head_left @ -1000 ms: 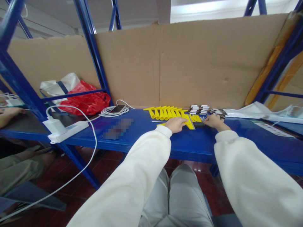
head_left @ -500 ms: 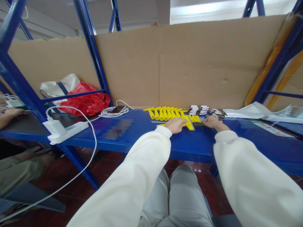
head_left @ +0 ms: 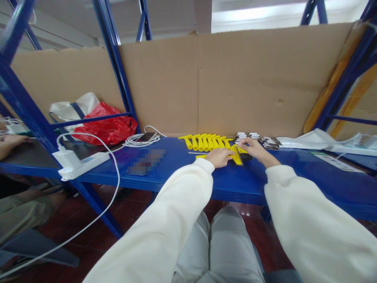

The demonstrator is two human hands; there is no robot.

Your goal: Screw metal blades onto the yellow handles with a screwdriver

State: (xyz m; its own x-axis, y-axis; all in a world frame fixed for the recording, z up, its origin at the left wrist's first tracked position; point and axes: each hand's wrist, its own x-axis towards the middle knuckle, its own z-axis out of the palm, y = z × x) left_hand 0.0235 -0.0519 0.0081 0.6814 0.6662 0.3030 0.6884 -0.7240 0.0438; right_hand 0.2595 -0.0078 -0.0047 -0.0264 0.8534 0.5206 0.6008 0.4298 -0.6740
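My left hand [head_left: 218, 157] is closed on a yellow scraper [head_left: 236, 155] with a metal edge, lying low over the blue table [head_left: 176, 169]. Just above that scraper is my right hand [head_left: 251, 147], its fingers pinched together near the scraper's head; whatever they hold is too small to make out. A row of several yellow handles [head_left: 203, 142] stretches behind my left hand. Partly hidden under my right hand is a black-handled tool [head_left: 246, 157]. Stacked black-and-white pieces [head_left: 240, 136] sit behind it.
On the left are a white power strip [head_left: 85, 166], a coiled white cable [head_left: 141, 139] and a red plastic bag [head_left: 107, 124]. A cardboard wall [head_left: 235, 78] stands behind. At the far left, another person's hand [head_left: 13, 142] shows. A printed sheet [head_left: 337, 162] lies right.
My right hand has moved left and slightly up, from beside the black-handled tool to the scraper's head. My left hand still holds the scraper, nearly in place.
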